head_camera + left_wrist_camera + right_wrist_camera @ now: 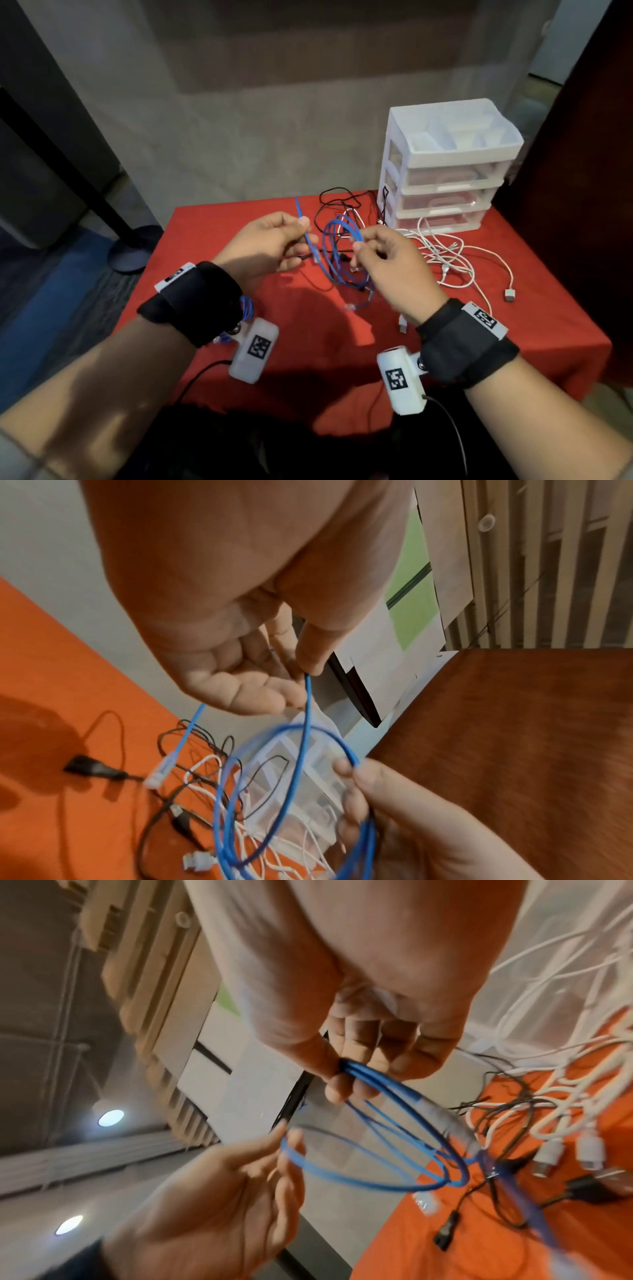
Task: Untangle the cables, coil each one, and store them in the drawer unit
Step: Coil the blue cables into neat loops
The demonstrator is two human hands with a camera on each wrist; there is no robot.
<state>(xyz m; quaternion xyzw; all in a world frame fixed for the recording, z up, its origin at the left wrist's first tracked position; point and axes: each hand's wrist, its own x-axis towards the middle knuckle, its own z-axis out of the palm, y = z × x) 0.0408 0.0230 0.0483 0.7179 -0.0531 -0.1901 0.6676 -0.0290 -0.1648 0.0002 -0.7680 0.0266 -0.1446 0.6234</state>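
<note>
left hand (270, 245) pinched blue cable (337, 255) | right hand (387, 260) gripped its loops | head view alone showed drawers (445, 171) at upper right

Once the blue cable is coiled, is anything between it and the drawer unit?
Yes. The black cables and white cables lie tangled on the red table in front of the drawer unit, whose drawers appear closed. Both hands, left hand and right hand, hold the blue cable.

Dim room, head view soft and bowed at its edges; hand shadows darken the bench (513, 325); ceiling lights (110, 1117) glare, wrist views motion-blurred
</note>
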